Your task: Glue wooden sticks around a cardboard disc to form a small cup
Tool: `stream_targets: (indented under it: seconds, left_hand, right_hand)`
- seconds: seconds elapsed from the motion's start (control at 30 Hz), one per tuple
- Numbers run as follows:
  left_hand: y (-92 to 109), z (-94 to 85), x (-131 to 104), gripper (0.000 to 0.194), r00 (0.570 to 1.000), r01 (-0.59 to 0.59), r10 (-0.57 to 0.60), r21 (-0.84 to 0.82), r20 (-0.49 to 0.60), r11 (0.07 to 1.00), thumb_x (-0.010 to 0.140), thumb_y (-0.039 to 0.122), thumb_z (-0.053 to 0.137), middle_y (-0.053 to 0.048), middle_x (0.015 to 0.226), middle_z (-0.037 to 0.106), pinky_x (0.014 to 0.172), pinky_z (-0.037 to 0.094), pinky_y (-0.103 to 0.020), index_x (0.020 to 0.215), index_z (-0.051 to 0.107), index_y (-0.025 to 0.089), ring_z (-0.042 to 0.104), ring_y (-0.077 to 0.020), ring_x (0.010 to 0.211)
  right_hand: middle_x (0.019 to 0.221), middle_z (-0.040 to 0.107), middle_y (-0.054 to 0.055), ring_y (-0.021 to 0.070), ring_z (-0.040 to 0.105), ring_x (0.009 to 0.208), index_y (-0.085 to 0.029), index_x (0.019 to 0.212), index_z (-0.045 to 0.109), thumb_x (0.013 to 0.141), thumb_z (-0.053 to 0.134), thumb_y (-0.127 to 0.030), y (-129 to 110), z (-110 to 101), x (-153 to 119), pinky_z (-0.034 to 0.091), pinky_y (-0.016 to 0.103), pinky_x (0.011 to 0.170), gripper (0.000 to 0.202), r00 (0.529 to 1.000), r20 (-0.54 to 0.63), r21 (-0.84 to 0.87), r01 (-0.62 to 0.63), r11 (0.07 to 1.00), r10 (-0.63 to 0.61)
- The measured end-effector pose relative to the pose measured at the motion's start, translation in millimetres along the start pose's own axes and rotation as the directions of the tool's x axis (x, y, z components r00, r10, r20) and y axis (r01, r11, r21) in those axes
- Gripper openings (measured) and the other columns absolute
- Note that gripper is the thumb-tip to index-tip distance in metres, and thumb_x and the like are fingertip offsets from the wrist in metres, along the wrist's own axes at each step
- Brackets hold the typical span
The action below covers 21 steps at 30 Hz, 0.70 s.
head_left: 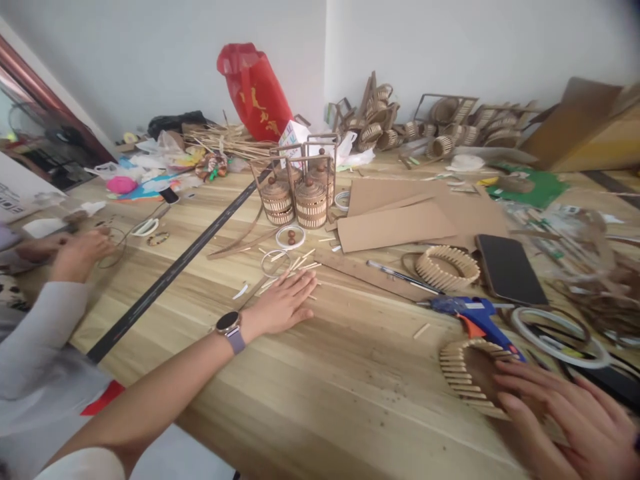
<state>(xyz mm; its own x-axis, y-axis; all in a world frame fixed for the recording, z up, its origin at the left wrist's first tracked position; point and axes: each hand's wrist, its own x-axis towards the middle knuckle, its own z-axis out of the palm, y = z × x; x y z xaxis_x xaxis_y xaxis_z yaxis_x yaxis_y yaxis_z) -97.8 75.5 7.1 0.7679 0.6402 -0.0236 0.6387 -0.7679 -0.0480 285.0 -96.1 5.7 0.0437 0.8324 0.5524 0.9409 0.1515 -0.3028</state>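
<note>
My left hand (285, 303), wearing a watch, lies flat on the wooden table with its fingers stretched out. Its fingertips touch or cover several short thin sticks (306, 259). Just beyond the hand are a thin ring (276, 264) and a white ring (299, 241) with two brown beads (291, 237) inside it. At the lower right, my right hand (565, 407) is somewhat blurred, its fingers extended over the right side of a small round basket (465, 383) with stick walls. That side of the basket is hidden under the fingers.
A blue glue gun (483, 320) lies behind the basket, near a stick ring (447, 267), a dark phone (511, 268) and cardboard sheets (397, 227). Finished lidded baskets (311, 203) stand at the centre. A co-worker's hands (83, 253) are at the left, beyond a black strip (175, 270).
</note>
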Motion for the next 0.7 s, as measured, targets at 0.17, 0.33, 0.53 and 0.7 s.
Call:
stream_targets:
  seconds: [0.17, 0.33, 0.53, 0.7]
  left_hand:
    - [27.7, -13.0, 17.8, 0.074, 0.997, -0.028, 0.027, -0.017, -0.076, 0.999, 0.095, 0.061, 0.022, -0.014, 0.156, 0.010, 0.116, 0.002, -0.049, 0.148, 0.017, 0.009, 0.002, -0.0297, 0.144]
    - [95.3, -20.0, 69.4, 0.074, 0.886, -0.461, 0.451, -0.103, -0.103, 0.881, 0.094, 0.063, 0.021, -0.010, 0.155, 0.018, 0.118, 0.007, -0.042, 0.147, 0.021, 0.010, 0.008, -0.0247, 0.145]
    - [128.7, -12.6, 109.6, 0.067, 0.822, -0.568, 0.560, -0.075, -0.104, 0.820, 0.094, 0.054, 0.041, -0.012, 0.149, 0.035, 0.117, 0.018, -0.033, 0.141, 0.036, 0.008, 0.027, -0.0217, 0.140]
    - [92.9, -7.6, 69.9, 0.072, 0.883, -0.465, 0.460, -0.046, -0.092, 0.884, 0.094, 0.060, 0.029, -0.018, 0.147, 0.037, 0.113, 0.026, -0.040, 0.138, 0.038, 0.004, 0.032, -0.0288, 0.137]
  right_hand:
    - [0.093, 0.070, 0.009, 0.0313, 0.064, 0.090, -0.025, 0.087, 0.060, 0.089, 0.048, -0.036, -10.3, -7.3, -0.6, 0.036, 0.056, 0.093, 0.017, 0.999, 0.025, -0.038, 0.047, 0.998, -0.046]
    - [0.089, 0.070, 0.006, 0.0263, 0.065, 0.086, -0.025, 0.087, 0.061, 0.088, 0.050, -0.034, -7.0, -4.8, 0.6, 0.036, 0.050, 0.093, 0.014, 0.996, -0.029, -0.018, 0.085, 0.996, -0.086]
    - [0.089, 0.072, 0.003, 0.0232, 0.066, 0.087, -0.026, 0.085, 0.062, 0.087, 0.053, -0.033, -6.3, -8.0, -1.1, 0.034, 0.046, 0.095, 0.012, 0.996, -0.039, 0.010, 0.086, 0.996, -0.085]
    - [0.092, 0.072, 0.003, 0.0242, 0.066, 0.089, -0.026, 0.088, 0.064, 0.087, 0.053, -0.034, -12.0, -17.0, -2.3, 0.033, 0.047, 0.098, 0.013, 0.998, -0.030, 0.015, 0.059, 0.998, -0.058]
